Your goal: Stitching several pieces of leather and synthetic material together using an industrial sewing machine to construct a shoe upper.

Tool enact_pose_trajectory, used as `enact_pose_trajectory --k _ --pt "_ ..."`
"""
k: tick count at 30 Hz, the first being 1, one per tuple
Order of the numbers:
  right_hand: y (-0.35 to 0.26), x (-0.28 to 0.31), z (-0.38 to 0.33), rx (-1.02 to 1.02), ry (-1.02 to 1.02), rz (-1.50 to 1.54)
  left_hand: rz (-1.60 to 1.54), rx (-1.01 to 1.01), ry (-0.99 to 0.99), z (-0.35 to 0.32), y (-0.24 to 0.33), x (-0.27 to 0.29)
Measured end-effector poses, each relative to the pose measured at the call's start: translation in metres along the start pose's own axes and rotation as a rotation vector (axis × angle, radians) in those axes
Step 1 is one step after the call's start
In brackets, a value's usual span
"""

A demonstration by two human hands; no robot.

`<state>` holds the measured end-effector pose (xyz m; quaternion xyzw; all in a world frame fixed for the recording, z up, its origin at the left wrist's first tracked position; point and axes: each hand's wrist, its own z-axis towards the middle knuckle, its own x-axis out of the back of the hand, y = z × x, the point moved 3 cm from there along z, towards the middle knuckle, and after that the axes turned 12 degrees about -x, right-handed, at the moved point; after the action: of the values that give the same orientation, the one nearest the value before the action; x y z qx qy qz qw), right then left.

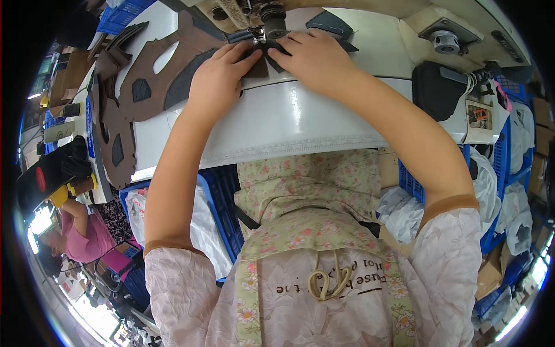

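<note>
Both of my hands rest on the sewing machine bed, close around the presser foot (259, 40). The stretched fingers of my left hand (217, 75) lie on brown material with dark patches, the thumb pointing at the foot. To the right of the foot, my right hand (317, 62) has its fingers spread over a small dark piece (274, 58), thumb apart from them. A brown flap (256, 70) shows between the hands. The large brown cut-out panel (136, 63) spreads left of my left hand. What lies under the fingertips is hidden.
Another dark piece (329, 23) lies behind my right hand. A black pouch (435, 89) and a cable are at the right end of the white table (289, 118). Blue crates (218, 205) with plastic bags flank my lap. A co-worker in pink (89, 231) sits at far left.
</note>
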<state>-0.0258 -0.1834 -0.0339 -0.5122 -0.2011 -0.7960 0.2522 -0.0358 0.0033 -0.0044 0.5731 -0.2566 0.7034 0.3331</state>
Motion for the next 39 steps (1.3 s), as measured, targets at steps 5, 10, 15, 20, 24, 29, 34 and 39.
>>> enact_pose_trajectory --k 5,10,15,20,24,29,34,39 --pt "0.006 -0.003 -0.002 -0.025 0.041 0.02 0.016 -0.043 0.023 -0.002 -0.005 -0.004" --pt "0.006 -0.001 -0.001 -0.033 0.022 0.068 0.065 -0.006 0.011 -0.005 -0.002 -0.007" --pt "0.006 0.003 -0.002 -0.081 -0.03 0.102 0.103 0.008 0.019 -0.002 0.006 -0.007" --pt "0.007 0.002 -0.003 -0.08 0.017 0.137 0.091 0.021 0.01 -0.002 0.007 -0.005" --pt "0.007 0.003 -0.005 -0.083 -0.009 0.134 0.088 -0.002 0.019 -0.002 0.006 -0.005" --pt "0.006 0.004 -0.005 -0.087 -0.016 0.132 0.102 -0.018 0.049 -0.002 0.006 -0.005" --pt "0.005 0.005 -0.006 -0.127 -0.059 0.127 0.064 -0.023 0.034 -0.002 0.005 -0.005" --pt "0.005 0.005 -0.004 -0.13 -0.057 0.149 0.065 -0.048 0.042 -0.003 0.001 -0.004"
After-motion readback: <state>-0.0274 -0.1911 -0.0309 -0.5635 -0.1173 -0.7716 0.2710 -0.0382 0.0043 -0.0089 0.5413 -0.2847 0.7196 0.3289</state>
